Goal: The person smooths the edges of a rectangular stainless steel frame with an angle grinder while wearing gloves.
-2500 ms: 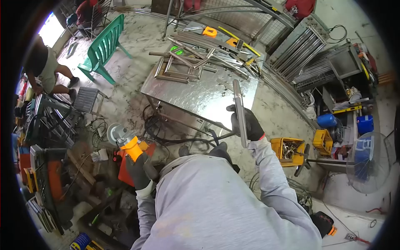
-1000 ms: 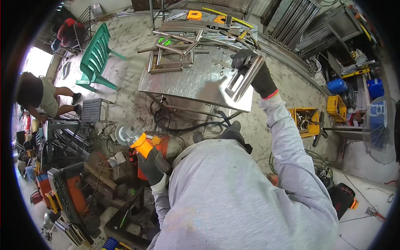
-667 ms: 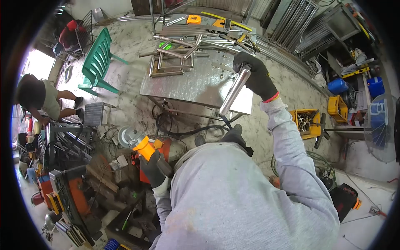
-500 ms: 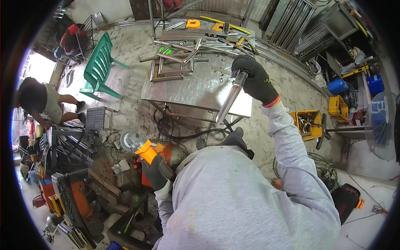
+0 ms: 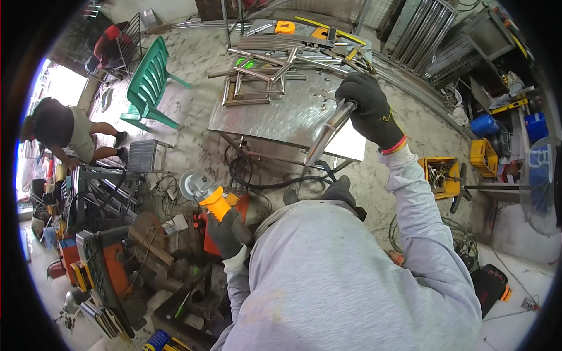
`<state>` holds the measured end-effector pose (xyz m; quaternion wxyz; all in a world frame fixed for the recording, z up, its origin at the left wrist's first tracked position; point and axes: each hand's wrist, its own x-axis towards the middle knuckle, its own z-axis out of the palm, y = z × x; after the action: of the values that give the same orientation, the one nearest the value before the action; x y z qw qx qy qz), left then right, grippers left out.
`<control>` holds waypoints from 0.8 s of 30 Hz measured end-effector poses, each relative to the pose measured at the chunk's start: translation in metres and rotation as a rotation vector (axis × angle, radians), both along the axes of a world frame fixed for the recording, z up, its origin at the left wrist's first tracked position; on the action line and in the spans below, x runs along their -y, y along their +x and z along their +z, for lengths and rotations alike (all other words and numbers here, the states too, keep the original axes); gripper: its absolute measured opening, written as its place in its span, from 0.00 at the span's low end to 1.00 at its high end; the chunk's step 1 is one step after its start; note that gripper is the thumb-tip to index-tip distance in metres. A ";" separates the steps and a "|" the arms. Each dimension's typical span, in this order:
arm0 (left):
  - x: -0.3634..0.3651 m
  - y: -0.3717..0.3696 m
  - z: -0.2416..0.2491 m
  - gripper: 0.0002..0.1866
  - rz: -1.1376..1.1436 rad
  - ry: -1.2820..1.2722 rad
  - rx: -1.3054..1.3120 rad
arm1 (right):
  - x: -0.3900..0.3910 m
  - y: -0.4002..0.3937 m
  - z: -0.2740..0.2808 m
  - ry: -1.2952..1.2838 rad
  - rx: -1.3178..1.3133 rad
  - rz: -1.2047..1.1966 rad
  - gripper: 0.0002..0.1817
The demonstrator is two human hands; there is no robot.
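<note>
Steel tube piece [image 5: 329, 133] is gripped near its upper end by the gloved right hand [image 5: 367, 105], the fingers closed round it, and slants down and leftward from that fist, in front of the near edge of the metal table [image 5: 263, 123]; I cannot tell whether they touch. The gloved left hand [image 5: 227, 233], lower and nearer the body, is wrapped round the angle grinder [image 5: 214, 202], its disc end pointing up and away to the left. Beyond the 2 hands, on the table, lie welded tube frames [image 5: 250, 100] and loose tubes [image 5: 281, 42], with an orange tape measure [image 5: 285, 27] farther back. Ahead and left of the left hand stand a green chair [image 5: 147, 82] and a slatted stool [image 5: 143, 155], with 1 person [image 5: 57, 126] bending farther left. Right of the right hand are 2 yellow crates [image 5: 483, 157].
</note>
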<state>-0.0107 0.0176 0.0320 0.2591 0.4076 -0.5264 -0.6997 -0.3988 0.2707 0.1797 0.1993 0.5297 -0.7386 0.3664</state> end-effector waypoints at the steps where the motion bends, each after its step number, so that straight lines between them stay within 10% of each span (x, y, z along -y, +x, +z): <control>1: 0.000 -0.001 0.000 0.16 0.006 0.027 -0.013 | 0.001 0.001 -0.007 0.036 0.030 -0.021 0.15; 17: 0.004 0.008 -0.013 0.18 -0.003 -0.003 0.018 | 0.020 -0.020 -0.111 0.522 -0.221 -0.246 0.14; 24: 0.004 0.008 -0.010 0.16 0.026 0.072 0.033 | 0.009 -0.051 -0.110 0.580 0.130 -0.131 0.23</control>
<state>-0.0028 0.0137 0.0225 0.2446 0.4350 -0.4998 -0.7079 -0.4500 0.2618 0.0702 0.0153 0.4913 -0.8561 0.1597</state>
